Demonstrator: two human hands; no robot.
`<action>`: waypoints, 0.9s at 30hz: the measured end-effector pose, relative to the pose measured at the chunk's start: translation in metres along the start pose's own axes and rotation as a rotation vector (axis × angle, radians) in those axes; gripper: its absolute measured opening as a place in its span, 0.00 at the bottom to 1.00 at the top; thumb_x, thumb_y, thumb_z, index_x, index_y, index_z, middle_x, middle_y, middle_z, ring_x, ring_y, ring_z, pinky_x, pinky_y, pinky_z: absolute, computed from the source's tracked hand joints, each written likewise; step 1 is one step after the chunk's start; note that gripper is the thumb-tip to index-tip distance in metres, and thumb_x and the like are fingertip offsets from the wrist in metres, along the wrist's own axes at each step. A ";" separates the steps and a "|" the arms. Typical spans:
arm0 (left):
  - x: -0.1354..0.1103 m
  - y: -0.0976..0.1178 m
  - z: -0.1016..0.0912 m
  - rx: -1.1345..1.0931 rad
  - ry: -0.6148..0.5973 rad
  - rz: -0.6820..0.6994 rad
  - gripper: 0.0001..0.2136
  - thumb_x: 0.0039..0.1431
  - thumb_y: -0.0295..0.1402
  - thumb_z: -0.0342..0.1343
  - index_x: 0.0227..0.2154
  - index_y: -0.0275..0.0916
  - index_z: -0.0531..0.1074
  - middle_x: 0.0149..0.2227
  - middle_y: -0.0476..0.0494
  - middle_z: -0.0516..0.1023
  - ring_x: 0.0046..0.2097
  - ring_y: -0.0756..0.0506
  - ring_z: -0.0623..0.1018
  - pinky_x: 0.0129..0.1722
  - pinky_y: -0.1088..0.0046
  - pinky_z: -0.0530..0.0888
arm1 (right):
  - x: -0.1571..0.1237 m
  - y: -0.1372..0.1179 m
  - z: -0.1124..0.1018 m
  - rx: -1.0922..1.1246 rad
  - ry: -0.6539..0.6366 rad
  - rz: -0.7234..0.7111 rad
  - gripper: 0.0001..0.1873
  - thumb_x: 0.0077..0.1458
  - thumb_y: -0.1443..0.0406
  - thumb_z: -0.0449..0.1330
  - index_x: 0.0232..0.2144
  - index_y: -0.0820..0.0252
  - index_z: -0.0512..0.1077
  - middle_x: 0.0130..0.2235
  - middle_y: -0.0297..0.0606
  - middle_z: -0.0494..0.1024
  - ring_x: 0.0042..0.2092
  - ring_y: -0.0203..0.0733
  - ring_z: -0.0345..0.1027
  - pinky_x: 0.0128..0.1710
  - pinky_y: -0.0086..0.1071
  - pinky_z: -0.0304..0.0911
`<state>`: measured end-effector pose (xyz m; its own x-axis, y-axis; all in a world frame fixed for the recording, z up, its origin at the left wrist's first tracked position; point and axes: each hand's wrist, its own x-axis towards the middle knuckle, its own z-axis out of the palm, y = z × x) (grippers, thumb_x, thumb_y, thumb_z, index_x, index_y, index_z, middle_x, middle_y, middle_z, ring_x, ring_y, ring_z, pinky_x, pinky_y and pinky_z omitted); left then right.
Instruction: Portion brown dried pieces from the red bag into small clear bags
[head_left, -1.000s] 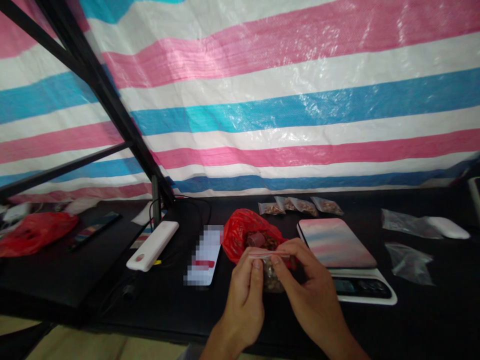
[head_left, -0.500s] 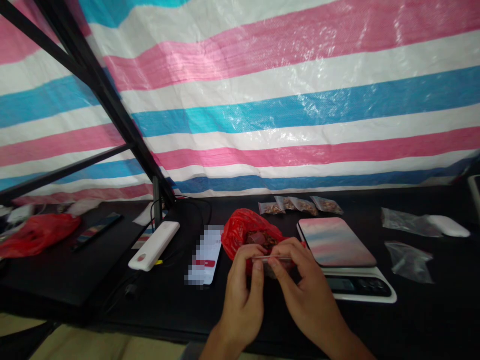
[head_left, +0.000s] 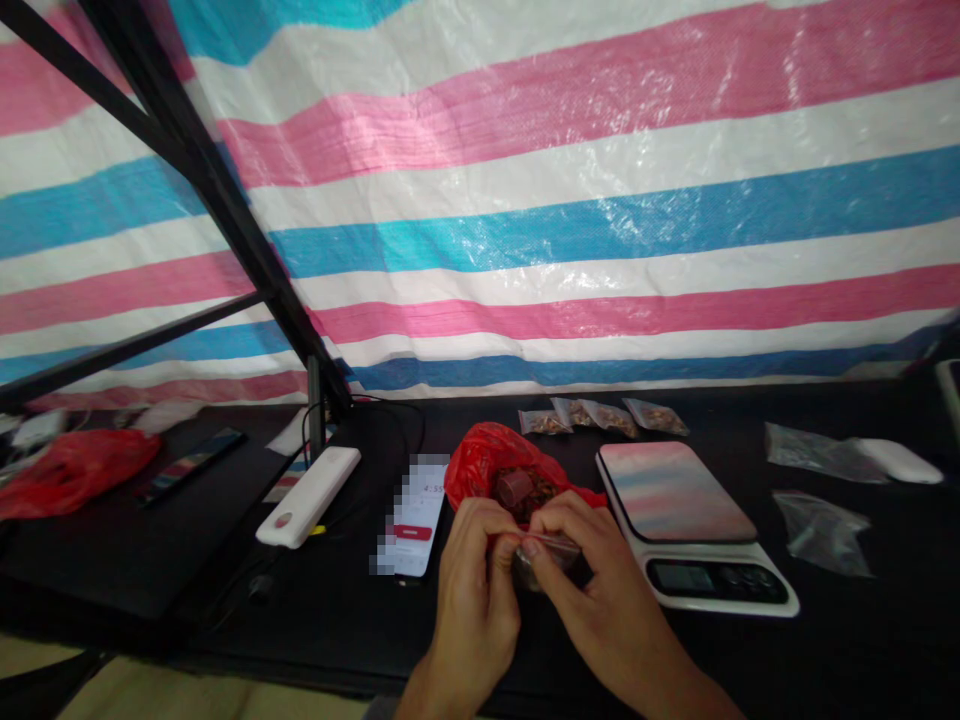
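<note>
Between my two hands is a small clear zip bag (head_left: 551, 562), its top edge pinched by fingers and thumbs. My left hand (head_left: 480, 590) is closed on the left end of that edge. My right hand (head_left: 592, 580) grips farther right along it, hiding part of the bag. Just beyond my fingers lies an open red plastic bag (head_left: 480, 465) with brown dried bits and a small reddish cup (head_left: 515, 487) inside. To the right of my hands stands a white digital scale (head_left: 679, 495) with a shiny square plate.
Several filled zip bags (head_left: 609, 418) lie in a row behind the scale. At right are clear bags (head_left: 825, 530) and a white rounded case (head_left: 904, 461). A phone (head_left: 420, 520) and a white power bank (head_left: 309, 496) lie left. A black frame post (head_left: 225, 210) slants at left.
My hands have drawn slightly lower and nearer with the zip bag. More of its body shows below the fingers, and the cup in the red bag is now plainer to see.
</note>
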<state>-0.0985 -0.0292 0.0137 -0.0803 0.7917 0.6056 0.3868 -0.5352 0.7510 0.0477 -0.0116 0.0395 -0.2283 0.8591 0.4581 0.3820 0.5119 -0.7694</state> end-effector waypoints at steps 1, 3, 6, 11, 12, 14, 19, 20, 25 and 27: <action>0.000 -0.001 0.000 -0.008 0.009 0.013 0.09 0.71 0.31 0.49 0.33 0.41 0.68 0.33 0.46 0.72 0.36 0.46 0.74 0.38 0.71 0.71 | 0.000 0.001 0.000 0.000 -0.015 -0.009 0.06 0.61 0.66 0.61 0.31 0.53 0.74 0.34 0.32 0.77 0.37 0.41 0.71 0.39 0.36 0.64; -0.001 -0.002 0.000 -0.024 0.022 0.023 0.08 0.71 0.31 0.49 0.33 0.42 0.68 0.32 0.46 0.72 0.36 0.46 0.74 0.38 0.71 0.71 | -0.002 0.003 0.000 -0.007 -0.036 -0.013 0.05 0.61 0.65 0.62 0.32 0.51 0.75 0.35 0.32 0.78 0.39 0.42 0.71 0.40 0.36 0.64; -0.003 -0.002 0.003 -0.055 0.027 -0.001 0.10 0.71 0.33 0.49 0.31 0.41 0.67 0.31 0.46 0.71 0.35 0.46 0.73 0.36 0.71 0.71 | -0.004 0.005 -0.002 -0.043 -0.073 -0.021 0.05 0.61 0.65 0.63 0.32 0.51 0.76 0.35 0.31 0.78 0.39 0.42 0.70 0.41 0.37 0.63; -0.004 0.004 0.006 -0.189 0.106 -0.042 0.12 0.70 0.32 0.51 0.28 0.41 0.67 0.28 0.49 0.70 0.31 0.49 0.72 0.32 0.75 0.70 | -0.004 0.001 -0.005 -0.012 -0.023 -0.056 0.05 0.59 0.66 0.65 0.30 0.52 0.76 0.32 0.30 0.79 0.36 0.41 0.71 0.39 0.36 0.63; -0.003 0.005 0.006 -0.208 0.114 -0.046 0.11 0.70 0.32 0.52 0.28 0.41 0.68 0.28 0.49 0.71 0.31 0.49 0.73 0.32 0.75 0.71 | -0.004 0.000 -0.006 0.014 0.015 -0.052 0.05 0.58 0.66 0.66 0.29 0.52 0.76 0.31 0.30 0.78 0.35 0.41 0.71 0.38 0.36 0.64; -0.002 0.008 0.006 -0.210 0.106 -0.027 0.10 0.69 0.31 0.53 0.29 0.40 0.70 0.29 0.49 0.73 0.33 0.48 0.75 0.34 0.74 0.72 | -0.002 0.000 -0.010 0.073 0.094 -0.045 0.08 0.57 0.64 0.69 0.26 0.52 0.76 0.28 0.30 0.78 0.32 0.40 0.71 0.35 0.35 0.64; -0.001 0.014 0.003 -0.132 0.075 0.112 0.09 0.70 0.33 0.54 0.32 0.40 0.73 0.30 0.47 0.77 0.35 0.46 0.77 0.36 0.71 0.72 | 0.004 0.002 -0.025 0.185 0.138 -0.153 0.13 0.57 0.58 0.69 0.22 0.52 0.78 0.24 0.31 0.76 0.28 0.39 0.71 0.30 0.33 0.66; 0.000 0.015 0.002 -0.120 0.083 0.127 0.09 0.70 0.32 0.54 0.32 0.40 0.73 0.30 0.47 0.77 0.35 0.47 0.77 0.36 0.71 0.72 | 0.005 0.002 -0.028 0.192 0.112 -0.183 0.11 0.58 0.57 0.68 0.24 0.51 0.80 0.25 0.32 0.78 0.28 0.39 0.72 0.30 0.33 0.67; 0.001 0.016 -0.005 -0.057 0.119 0.157 0.08 0.69 0.30 0.54 0.32 0.40 0.74 0.30 0.48 0.77 0.34 0.48 0.77 0.34 0.72 0.72 | 0.005 0.002 -0.031 0.095 0.113 -0.266 0.09 0.63 0.62 0.63 0.32 0.48 0.84 0.29 0.31 0.82 0.31 0.37 0.75 0.33 0.31 0.68; 0.000 0.017 -0.007 -0.031 0.096 0.199 0.07 0.69 0.29 0.54 0.33 0.40 0.74 0.31 0.48 0.78 0.34 0.48 0.77 0.35 0.72 0.72 | 0.002 0.002 -0.028 0.037 0.176 -0.280 0.09 0.61 0.66 0.64 0.31 0.49 0.83 0.28 0.29 0.81 0.31 0.36 0.75 0.33 0.30 0.68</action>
<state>-0.0981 -0.0397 0.0282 -0.0927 0.6391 0.7636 0.3750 -0.6880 0.6213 0.0729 -0.0087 0.0510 -0.1602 0.6734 0.7217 0.2926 0.7307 -0.6168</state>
